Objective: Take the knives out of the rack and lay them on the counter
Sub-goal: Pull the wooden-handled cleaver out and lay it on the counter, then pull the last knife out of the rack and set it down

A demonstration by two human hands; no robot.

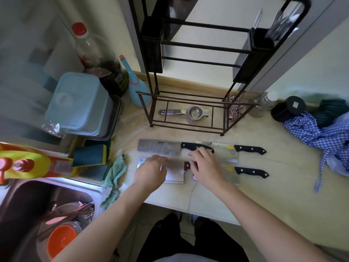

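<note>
Four cleavers lie flat on the counter [283, 186] in front of the black metal rack [188, 125]. Three have black handles: one at the back left [158, 148], one at the back right [249, 149] and one at the front right [251, 172]. The fourth, a dark-red-handled cleaver [174, 175], lies at the front left under my hands. My left hand [151, 171] rests flat on its blade with the fingers spread. My right hand [205, 167] is closed over its handle and hides most of it. The rack's black side holders show no knife handles.
A metal strainer [188, 112] lies on the rack's base. A blue checked cloth [321, 137], a black jar [289, 108] and a clear bottle [264, 103] sit to the right. Sponges [90, 154], a teal rag [115, 173] and a dish-filled sink [47, 214] are on the left.
</note>
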